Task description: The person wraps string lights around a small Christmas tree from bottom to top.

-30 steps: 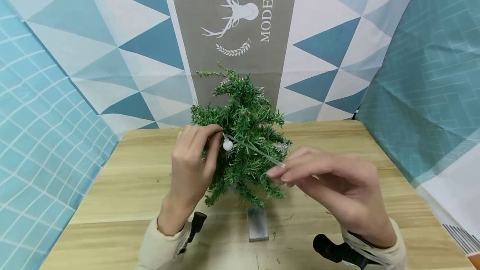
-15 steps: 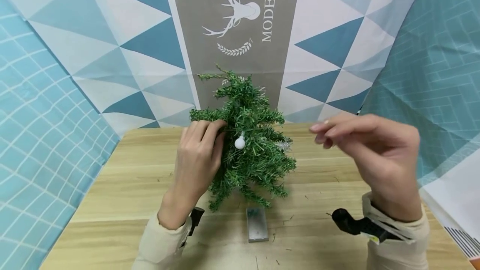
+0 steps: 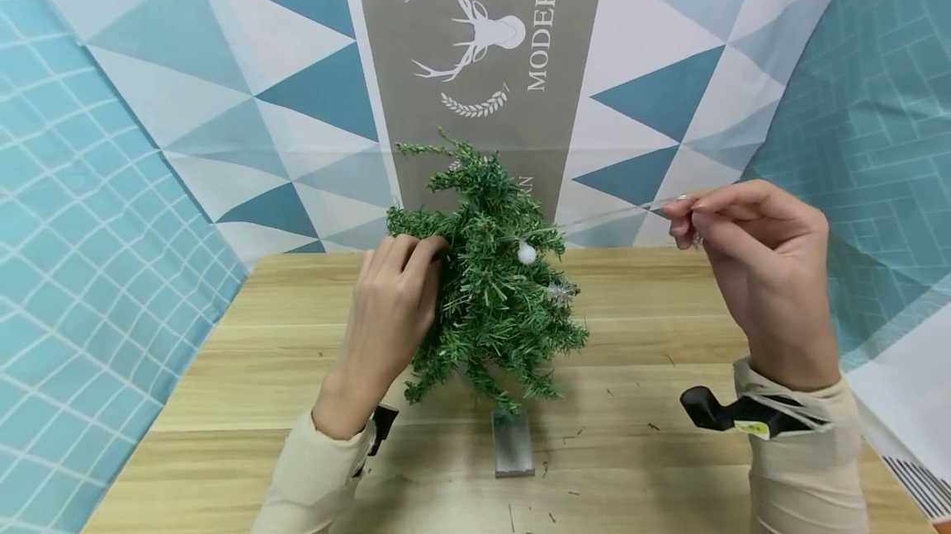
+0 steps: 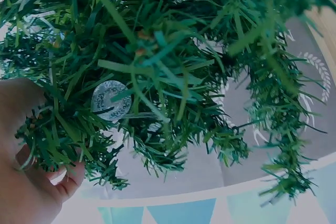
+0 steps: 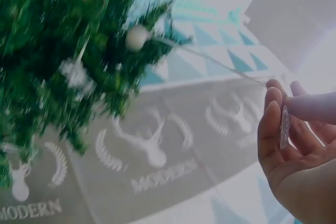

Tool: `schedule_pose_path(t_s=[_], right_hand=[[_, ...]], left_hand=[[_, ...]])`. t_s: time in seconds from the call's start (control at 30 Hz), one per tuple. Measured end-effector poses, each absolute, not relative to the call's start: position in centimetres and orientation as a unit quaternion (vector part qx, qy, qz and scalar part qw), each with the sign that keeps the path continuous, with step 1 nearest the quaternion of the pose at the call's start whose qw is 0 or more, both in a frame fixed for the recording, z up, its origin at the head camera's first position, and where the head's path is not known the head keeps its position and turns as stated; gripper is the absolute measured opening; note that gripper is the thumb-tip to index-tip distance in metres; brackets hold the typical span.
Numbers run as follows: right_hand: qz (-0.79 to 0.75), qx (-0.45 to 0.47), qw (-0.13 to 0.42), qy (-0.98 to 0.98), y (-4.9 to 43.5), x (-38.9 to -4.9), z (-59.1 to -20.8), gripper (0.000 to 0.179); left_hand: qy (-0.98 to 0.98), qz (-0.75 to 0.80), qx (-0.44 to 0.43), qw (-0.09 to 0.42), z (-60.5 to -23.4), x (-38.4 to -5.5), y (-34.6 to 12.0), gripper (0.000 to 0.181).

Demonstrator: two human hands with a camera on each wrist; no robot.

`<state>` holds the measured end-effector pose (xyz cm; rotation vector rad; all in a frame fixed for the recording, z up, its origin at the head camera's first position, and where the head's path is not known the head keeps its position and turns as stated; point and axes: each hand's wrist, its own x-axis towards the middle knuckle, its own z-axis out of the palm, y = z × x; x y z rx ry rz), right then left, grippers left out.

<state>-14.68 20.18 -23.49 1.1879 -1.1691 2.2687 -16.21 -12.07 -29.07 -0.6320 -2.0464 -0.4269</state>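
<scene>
A small artificial Christmas tree (image 3: 490,286) stands on the table in the head view. My left hand (image 3: 394,295) reaches into its left side; the left wrist view shows thumb and fingers around a branch (image 4: 63,145), fingertips partly hidden by needles. A sparkly round disc (image 4: 111,100) with thin strands beside it sits in the foliage there. Out to the right, my right hand (image 3: 765,262) pinches a thin clear light-string wire (image 3: 612,212), stretched from the tree. A white ball bulb (image 3: 527,252) hangs on that wire. The right wrist view shows a clear ridged piece (image 5: 284,127) at these fingers.
A silvery tinsel ornament (image 3: 560,292) sits on the tree's right side. At the tree's foot lies a grey rectangular block (image 3: 513,443). Fallen needles dot the wooden table (image 3: 654,468). A patterned cloth wall (image 3: 297,88) stands behind, with blue cloth on both sides.
My right hand has swung right and up, away from the tree, drawing the wire with it. The white bulb has shifted rightward across the tree. My left hand has moved slightly deeper into the branches.
</scene>
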Motion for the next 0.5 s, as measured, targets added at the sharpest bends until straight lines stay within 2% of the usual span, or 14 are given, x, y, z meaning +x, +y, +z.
schedule_pose_path(t_s=[0.27,0.5], right_hand=[[0.822,0.397,0.156,-0.376,22.6,-16.0,-24.7,0.019],[0.791,0.391,0.162,-0.442,22.8,-17.1,-25.1,0.023]], left_hand=[[-0.838,-0.179,-0.261,0.445,-29.5,-17.5,-13.4,0.03],[-0.848,-0.187,-0.268,0.416,-29.5,-17.5,-14.3,0.032]])
